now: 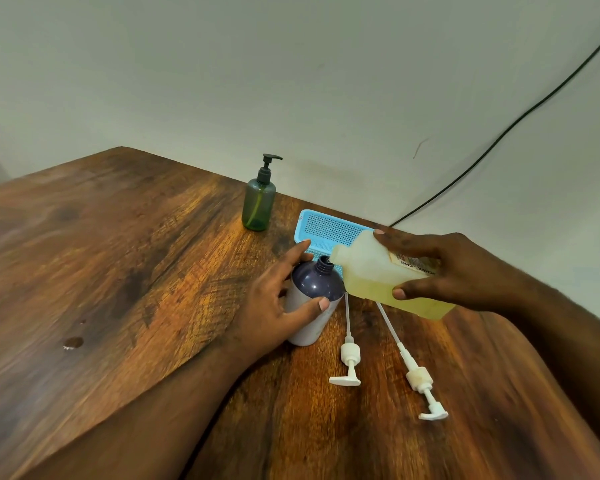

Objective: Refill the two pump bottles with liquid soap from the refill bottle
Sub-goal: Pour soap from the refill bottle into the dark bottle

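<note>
Two pump bottles, two loose pumps: left hand [274, 306] is gripping the purple bottle [314, 299]; right hand [447, 268] is gripping the tilted refill bottle [371, 271], its mouth at the purple bottle's neck.

dark purple bottle [314, 289]; pale yellow soap in the cloudy refill bottle [385, 275]; see-through green pump bottle [258, 206], black pump; light blue mesh tray [329, 226]; two white pumps [350, 358]; brown woodgrain table [118, 271]

Dark-stained wooden table [118, 254], plain pale wall [291, 81], black cable [499, 133] hanging
</note>
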Demonstrator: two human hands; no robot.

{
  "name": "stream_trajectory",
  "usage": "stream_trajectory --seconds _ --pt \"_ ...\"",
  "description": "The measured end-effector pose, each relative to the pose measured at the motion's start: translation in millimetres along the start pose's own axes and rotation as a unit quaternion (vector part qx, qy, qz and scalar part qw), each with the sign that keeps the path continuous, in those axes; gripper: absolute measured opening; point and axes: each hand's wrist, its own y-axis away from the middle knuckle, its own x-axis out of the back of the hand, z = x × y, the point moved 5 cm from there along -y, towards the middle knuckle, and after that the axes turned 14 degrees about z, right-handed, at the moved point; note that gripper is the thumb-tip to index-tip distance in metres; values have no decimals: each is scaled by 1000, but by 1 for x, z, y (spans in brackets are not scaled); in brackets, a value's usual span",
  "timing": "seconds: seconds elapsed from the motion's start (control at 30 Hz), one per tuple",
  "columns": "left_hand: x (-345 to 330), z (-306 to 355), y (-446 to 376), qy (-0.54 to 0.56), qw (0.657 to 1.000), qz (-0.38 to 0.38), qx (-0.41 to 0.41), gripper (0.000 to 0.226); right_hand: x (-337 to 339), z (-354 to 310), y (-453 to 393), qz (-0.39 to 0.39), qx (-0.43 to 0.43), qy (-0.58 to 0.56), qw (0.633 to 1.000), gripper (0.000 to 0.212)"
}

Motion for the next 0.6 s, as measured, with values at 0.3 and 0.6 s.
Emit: stream_trajectory --seconds 0.3,0.6 --pt "1 3 -1 7 1000 1 -9 71 1 0 0 -3 -1 -3 1000 72" --pt "1 2 0 4 1000 5 7 62 0 1 0 -4 0 -7 1000 75"
